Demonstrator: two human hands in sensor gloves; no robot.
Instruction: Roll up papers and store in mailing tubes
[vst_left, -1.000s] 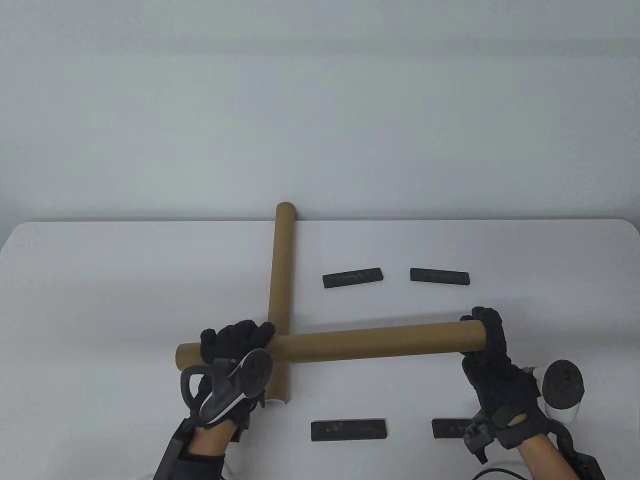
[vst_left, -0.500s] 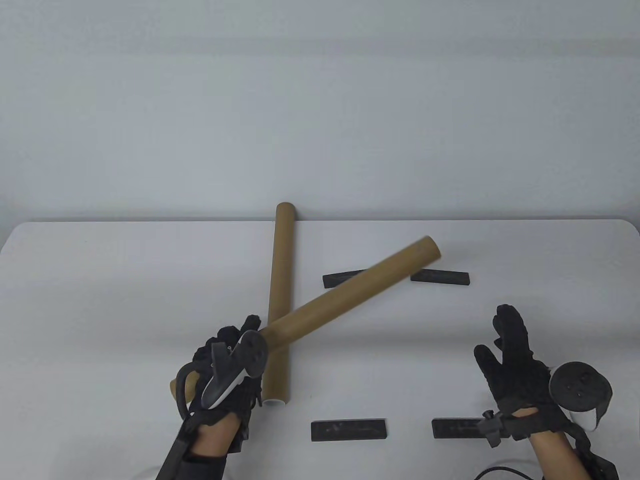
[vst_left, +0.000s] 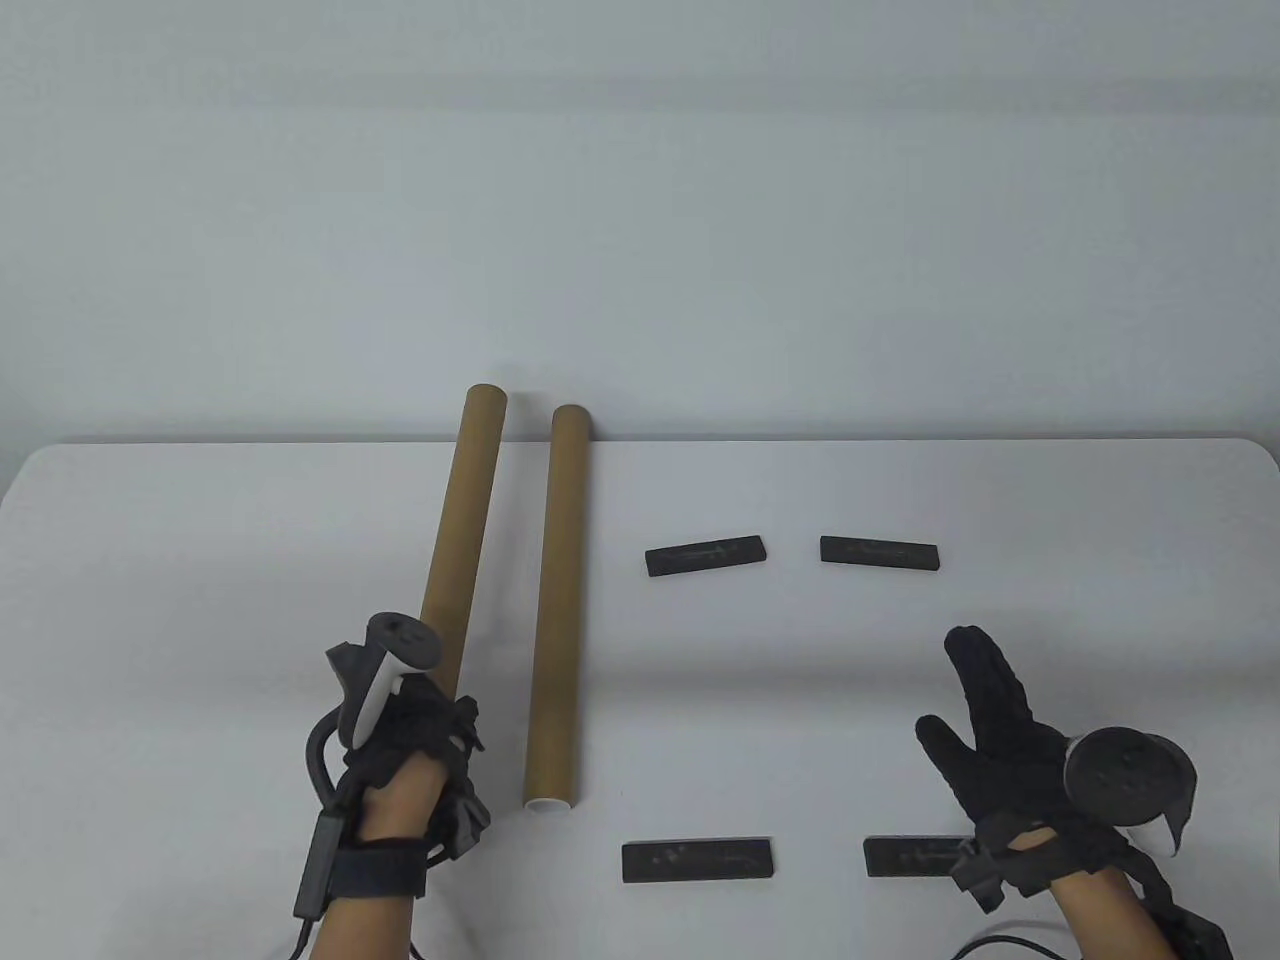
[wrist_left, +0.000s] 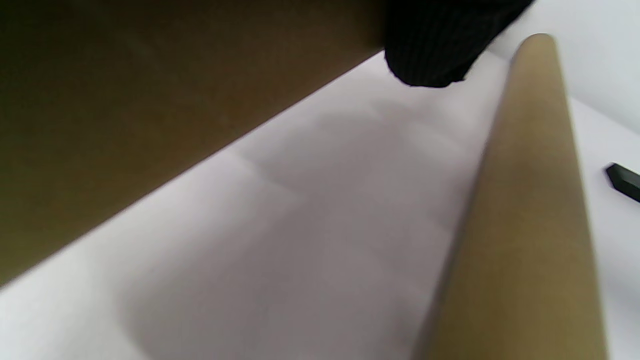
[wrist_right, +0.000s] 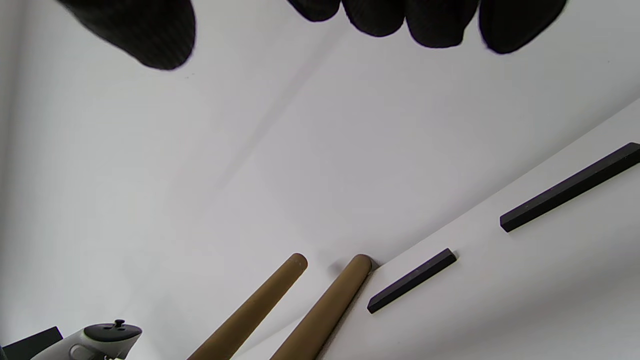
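Gripping the near end of one cardboard mailing tube (vst_left: 462, 515), the left hand (vst_left: 410, 745) wraps round it from above; how tightly the fingers close is hidden under the glove and tracker. That tube points away toward the back edge of the white table (vst_left: 200, 560), its far end lifted a little past the edge. A second mailing tube (vst_left: 556, 600) lies flat just beside it, roughly parallel, not touching, a white cap at its near end. Two tubes, then, and four flat black bars: two near the middle (vst_left: 705, 556) (vst_left: 879, 553), two at the front (vst_left: 698, 860) (vst_left: 912, 856). Over on the other side, the right hand (vst_left: 1000, 745) hovers with fingers spread and holds nothing, partly covering the front right bar.
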